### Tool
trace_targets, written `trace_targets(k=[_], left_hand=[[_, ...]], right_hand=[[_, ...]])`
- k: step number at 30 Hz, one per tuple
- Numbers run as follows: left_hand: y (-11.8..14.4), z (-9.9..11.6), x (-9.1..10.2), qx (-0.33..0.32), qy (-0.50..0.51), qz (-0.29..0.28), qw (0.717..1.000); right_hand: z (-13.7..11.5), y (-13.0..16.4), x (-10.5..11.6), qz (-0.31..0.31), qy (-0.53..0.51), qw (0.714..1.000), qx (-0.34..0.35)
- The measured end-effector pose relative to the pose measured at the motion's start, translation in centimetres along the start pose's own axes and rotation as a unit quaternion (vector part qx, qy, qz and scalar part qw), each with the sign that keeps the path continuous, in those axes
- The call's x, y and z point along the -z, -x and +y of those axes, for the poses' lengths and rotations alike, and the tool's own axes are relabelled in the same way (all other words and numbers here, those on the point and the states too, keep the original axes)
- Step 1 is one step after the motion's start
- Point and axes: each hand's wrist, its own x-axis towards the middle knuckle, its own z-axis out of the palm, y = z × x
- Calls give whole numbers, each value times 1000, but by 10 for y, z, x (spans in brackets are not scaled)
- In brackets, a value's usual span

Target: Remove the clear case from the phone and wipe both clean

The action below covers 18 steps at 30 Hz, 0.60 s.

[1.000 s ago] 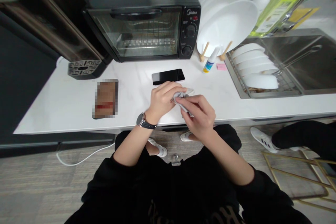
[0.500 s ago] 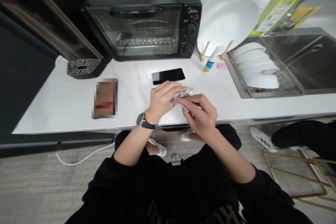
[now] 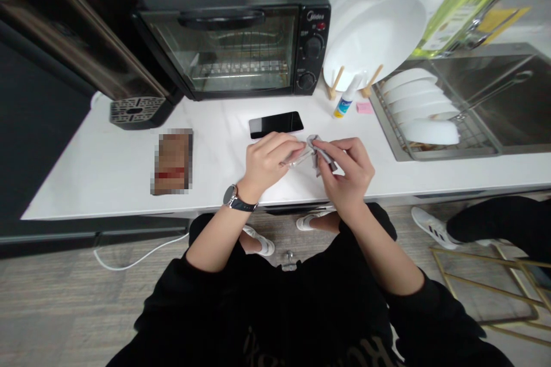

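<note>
Near the front edge of the counter point(image 3: 107, 166), the right hand point(image 3: 346, 175) is pinching a grey cloth point(image 3: 319, 152) between its fingertips. The left hand point(image 3: 264, 160) is closing on a small clear item point(image 3: 297, 157), which is touching the cloth's left side.

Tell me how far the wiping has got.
Underway: the left hand holds a small clear item, too small to identify, while the right hand pinches a grey cloth against it. The phone lies untouched on the counter, spray bottle standing by the plates.
</note>
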Motion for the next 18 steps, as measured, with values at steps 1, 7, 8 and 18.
trace_targets(k=[1, 7, 8, 18], left_hand=[[0, 0, 0, 1, 0, -1, 1000], [3, -1, 2, 22, 28, -15, 999], [3, 0, 3, 27, 32, -14, 999], [6, -2, 2, 34, 69, -14, 997]], right_hand=[[-3, 1, -1, -3, 0, 1000, 5], [-23, 6, -6, -36, -39, 996, 66], [-24, 7, -6, -35, -42, 996, 68], [-27, 7, -7, -58, -56, 989, 120]])
